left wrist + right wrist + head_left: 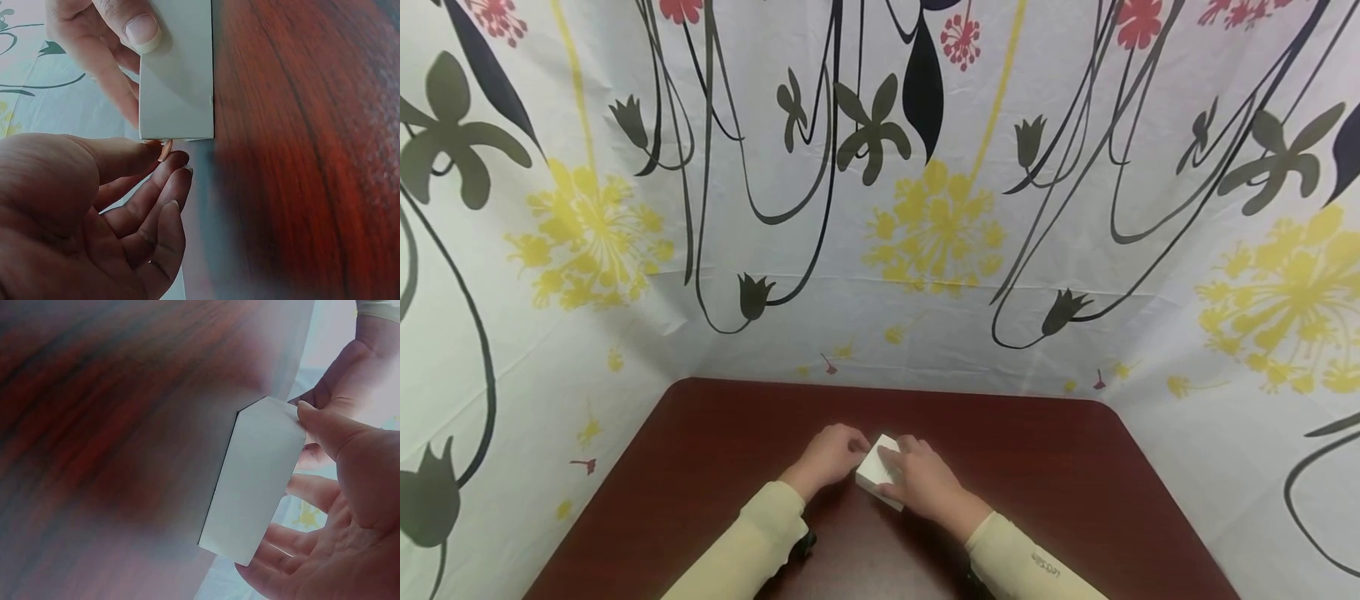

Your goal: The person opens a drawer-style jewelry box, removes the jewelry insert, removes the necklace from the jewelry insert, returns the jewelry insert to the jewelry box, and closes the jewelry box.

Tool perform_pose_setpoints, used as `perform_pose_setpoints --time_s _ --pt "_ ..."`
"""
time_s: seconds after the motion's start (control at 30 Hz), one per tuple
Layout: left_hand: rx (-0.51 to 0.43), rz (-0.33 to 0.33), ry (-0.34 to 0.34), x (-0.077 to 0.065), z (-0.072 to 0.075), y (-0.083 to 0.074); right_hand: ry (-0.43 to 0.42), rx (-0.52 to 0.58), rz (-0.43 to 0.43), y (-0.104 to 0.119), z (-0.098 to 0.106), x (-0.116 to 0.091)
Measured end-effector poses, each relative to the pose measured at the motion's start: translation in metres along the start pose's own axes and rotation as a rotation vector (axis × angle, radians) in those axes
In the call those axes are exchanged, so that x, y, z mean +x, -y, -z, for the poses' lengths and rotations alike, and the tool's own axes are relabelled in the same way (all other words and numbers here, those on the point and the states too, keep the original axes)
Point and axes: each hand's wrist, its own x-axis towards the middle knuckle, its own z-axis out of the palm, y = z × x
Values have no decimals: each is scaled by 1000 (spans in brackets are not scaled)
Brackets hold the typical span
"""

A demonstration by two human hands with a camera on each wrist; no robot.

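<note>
A plain white box (876, 472) sits over the middle of the dark red table. My right hand (927, 483) grips it; in the right wrist view its thumb (322, 425) presses near one end and the other fingers lie along the far side. At the other hand's end of the box, my left hand (831, 457) touches the end edge with its thumb tip. In the left wrist view the left fingers (172, 225) hang loosely bent below the white box (178, 81), and the end face is mostly hidden from sight.
The reddish-brown wooden table (730, 425) has rounded far corners. A white cloth (865, 250) with yellow, red and dark plant prints hangs behind the table and along both sides. Pale yellow sleeves (737, 542) cover both forearms, with a dark strap at the wrists.
</note>
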Motion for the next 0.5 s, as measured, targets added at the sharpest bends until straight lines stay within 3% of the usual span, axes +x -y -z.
perform_pose_setpoints --time_s 0.5 --pt "15 -24 -15 3 -3 4 3 5 4 0 0 1"
